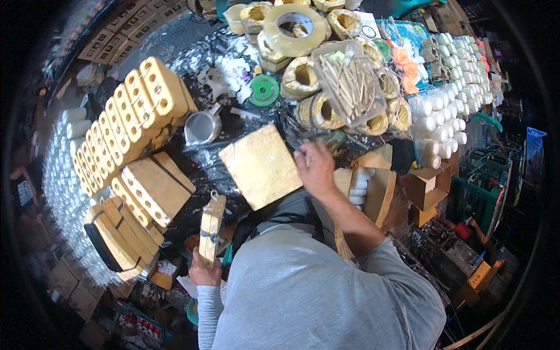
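My left hand [205,270] is closed around the lower end of a narrow cream block [212,224]. A dark band binds this block, and a small loop sticks out of its top. Over the right edge of a square cream slab [261,166] is my right hand [315,168], its fingers curled beside a tangle of dark strips [287,127]. Whatever those fingertips pinch, if anything, is too small to make out. The slab lies flat on the dark, stained worktable [201,160].
Rows of cream blocks with round holes [137,108] stand at left, beside banded blocks [125,239]. A grey-filled cup [202,126], green disc [264,90], tape roll [294,28] and tub of thin sticks [350,81] sit farther back. White cylinders [440,131] crowd the right.
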`<state>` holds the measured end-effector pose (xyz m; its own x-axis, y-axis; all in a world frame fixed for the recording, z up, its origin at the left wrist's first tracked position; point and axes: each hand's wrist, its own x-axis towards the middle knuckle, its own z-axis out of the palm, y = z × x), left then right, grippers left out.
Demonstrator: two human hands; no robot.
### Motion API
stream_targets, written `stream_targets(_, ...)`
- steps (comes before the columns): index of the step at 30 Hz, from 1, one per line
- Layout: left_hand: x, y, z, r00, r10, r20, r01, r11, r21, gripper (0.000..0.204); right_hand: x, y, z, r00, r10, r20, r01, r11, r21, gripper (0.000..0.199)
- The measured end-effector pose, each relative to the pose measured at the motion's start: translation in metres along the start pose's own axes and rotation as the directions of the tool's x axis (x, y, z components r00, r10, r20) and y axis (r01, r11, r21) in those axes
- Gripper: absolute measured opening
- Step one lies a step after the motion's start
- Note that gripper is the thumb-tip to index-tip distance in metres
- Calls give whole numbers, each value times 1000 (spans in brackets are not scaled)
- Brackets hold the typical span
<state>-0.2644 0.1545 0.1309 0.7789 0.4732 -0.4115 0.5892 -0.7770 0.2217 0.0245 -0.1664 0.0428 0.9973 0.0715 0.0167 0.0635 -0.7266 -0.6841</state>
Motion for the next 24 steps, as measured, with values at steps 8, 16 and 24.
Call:
stream_targets(8, 5, -11, -2, 992, 116, -47, -119, 991, -61, 68, -26, -45, -78, 989, 145, 27, -120, 691, 712, 21)
stream_targets(16, 3, -27, 1, 988, 138, -75, -146, 983, -114, 72, -77, -97, -13, 954, -286, -85, 296, 947, 127, 33)
stream_targets(24, -10, -30, 3, 994, 8, -105, -47, 924, -380, 66, -126, -93, 32, 894, -365, 259, 353, 931, 94, 26)
